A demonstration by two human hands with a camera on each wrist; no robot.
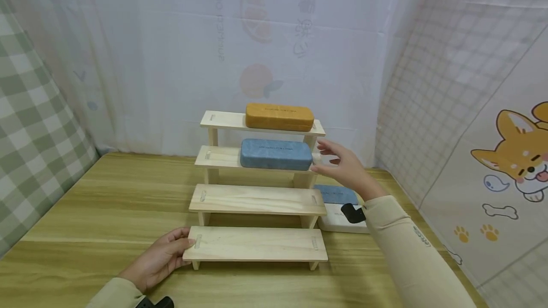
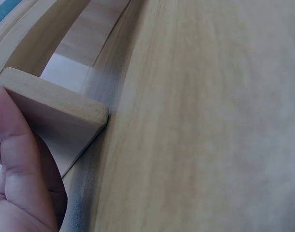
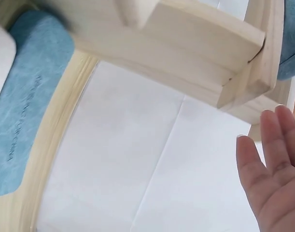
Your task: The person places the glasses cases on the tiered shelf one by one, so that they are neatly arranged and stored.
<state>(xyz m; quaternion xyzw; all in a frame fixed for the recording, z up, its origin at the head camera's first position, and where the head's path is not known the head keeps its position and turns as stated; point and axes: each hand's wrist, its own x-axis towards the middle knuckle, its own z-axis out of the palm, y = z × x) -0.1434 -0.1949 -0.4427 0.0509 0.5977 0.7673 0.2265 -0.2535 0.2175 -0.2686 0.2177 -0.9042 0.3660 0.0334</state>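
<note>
Left hand (image 1: 160,256) gripping shelf (image 1: 257,244), cases beside

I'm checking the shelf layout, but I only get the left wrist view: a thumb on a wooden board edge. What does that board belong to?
Observer: It is the bottom step of a four-step wooden rack; the left hand holds that step's left end.
Operator: Anything on the steps?
Observer: An orange case lies on the top step and a blue case on the second. The lower two are bare.
Operator: Where is the other hand?
Observer: The right hand is by the rack's right side at the second step, fingers straight, holding nothing.
Operator: Anything else nearby?
Observer: A second blue case lies on the table behind the right forearm, beside the rack.
</note>
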